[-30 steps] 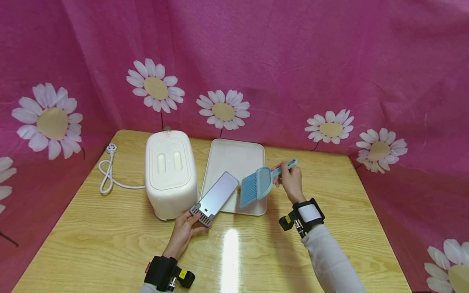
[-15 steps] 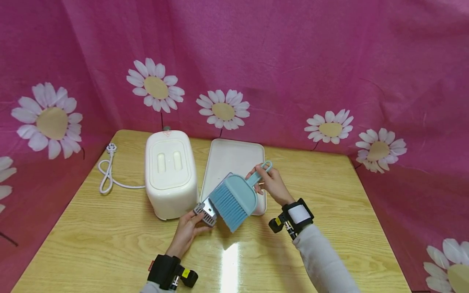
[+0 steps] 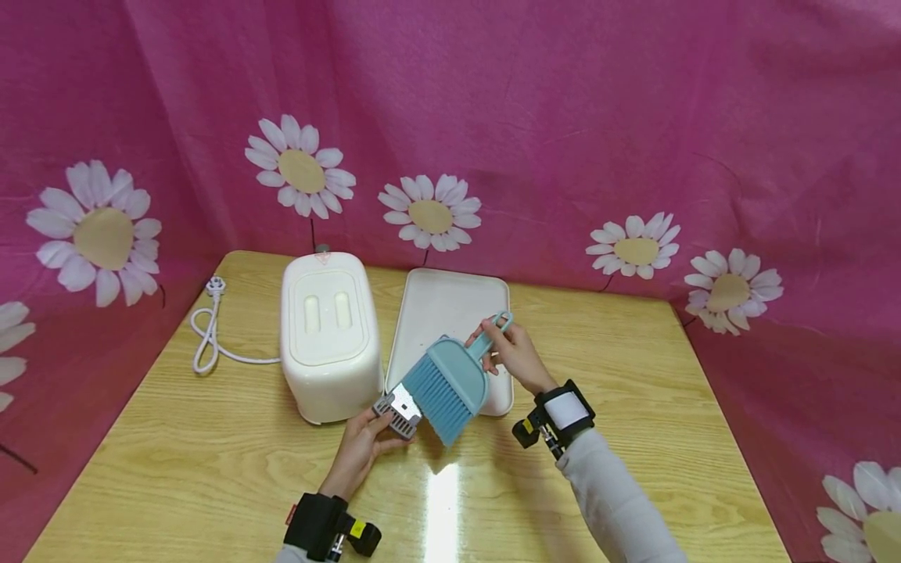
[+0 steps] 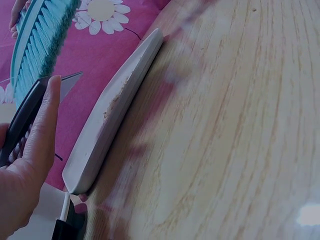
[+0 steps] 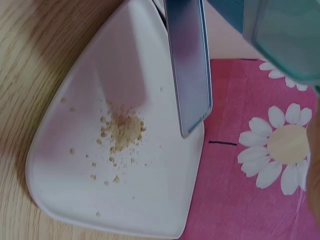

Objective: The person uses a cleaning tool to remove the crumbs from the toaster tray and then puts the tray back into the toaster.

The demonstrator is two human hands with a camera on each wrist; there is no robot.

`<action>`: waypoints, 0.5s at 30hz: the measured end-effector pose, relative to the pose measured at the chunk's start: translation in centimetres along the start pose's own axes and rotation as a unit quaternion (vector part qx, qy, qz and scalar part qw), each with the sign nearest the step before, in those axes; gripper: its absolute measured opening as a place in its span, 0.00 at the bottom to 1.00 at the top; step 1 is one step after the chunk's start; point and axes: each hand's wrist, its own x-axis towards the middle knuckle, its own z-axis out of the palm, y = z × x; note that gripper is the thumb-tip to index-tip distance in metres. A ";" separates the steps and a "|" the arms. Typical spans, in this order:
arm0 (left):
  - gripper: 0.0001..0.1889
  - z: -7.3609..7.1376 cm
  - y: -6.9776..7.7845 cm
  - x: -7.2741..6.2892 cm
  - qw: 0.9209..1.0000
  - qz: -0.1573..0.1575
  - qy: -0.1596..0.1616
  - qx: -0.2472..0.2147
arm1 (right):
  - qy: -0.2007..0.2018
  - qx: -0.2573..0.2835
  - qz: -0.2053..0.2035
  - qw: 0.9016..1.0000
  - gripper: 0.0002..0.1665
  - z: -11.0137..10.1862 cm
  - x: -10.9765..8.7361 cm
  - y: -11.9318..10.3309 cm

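My left hand (image 3: 355, 452) grips the grey slotted end of a metal crumb tray (image 3: 403, 401), held tilted above the table. My right hand (image 3: 519, 358) holds a light blue hand brush (image 3: 454, 383) by its looped handle. The bristles overlap most of the crumb tray in the head view. Under them a white tray (image 3: 450, 301) lies on the table. In the right wrist view, a heap of tan crumbs (image 5: 124, 131) sits on that tray, with loose bits scattered around it. The crumb tray's far end hangs over the white tray there.
Just left of the white tray stands a white toaster (image 3: 331, 336) with two raised ovals on its lid. Its white cord and plug (image 3: 208, 332) lie at the table's left. A pink curtain (image 3: 521, 141) with daisies closes off the back and sides.
The brush has moved left and toward me, from the right of the crumb tray to over it, its bristles turning downward. My left hand has shifted slightly right.
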 end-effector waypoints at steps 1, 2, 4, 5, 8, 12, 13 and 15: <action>0.20 0.0 0.0 0.0 1.000 -0.002 0.001 -0.001 | 0.011 0.000 -0.002 1.000 0.25 -0.2 0.0 0.0; 0.20 -0.1 0.0 0.0 1.000 -0.004 0.002 -0.002 | 0.024 0.000 -0.004 1.000 0.24 -0.3 0.0 0.1; 0.20 -0.2 0.0 -0.1 1.000 -0.007 0.000 -0.002 | 0.045 -0.001 -0.008 0.999 0.24 -0.6 -0.1 -0.2; 0.20 -0.2 0.0 -0.1 1.000 -0.008 -0.001 -0.002 | 0.056 -0.003 -0.010 0.998 0.25 -0.7 -0.1 -0.1; 0.21 -0.3 0.0 -0.2 1.000 -0.012 -0.002 -0.001 | 0.091 -0.005 -0.013 0.996 0.24 -1.0 -0.1 0.0; 0.21 -0.3 0.1 -0.2 1.000 -0.015 0.000 -0.001 | 0.137 0.001 -0.042 0.990 0.24 -1.2 -0.1 0.6; 0.20 -0.3 0.1 -0.2 1.000 -0.015 0.001 -0.001 | 0.139 0.013 -0.056 0.989 0.23 -1.2 -0.2 0.5; 0.20 -0.3 0.1 -0.2 1.000 -0.015 0.002 -0.001 | 0.149 0.020 -0.068 0.986 0.21 -2.2 0.3 2.4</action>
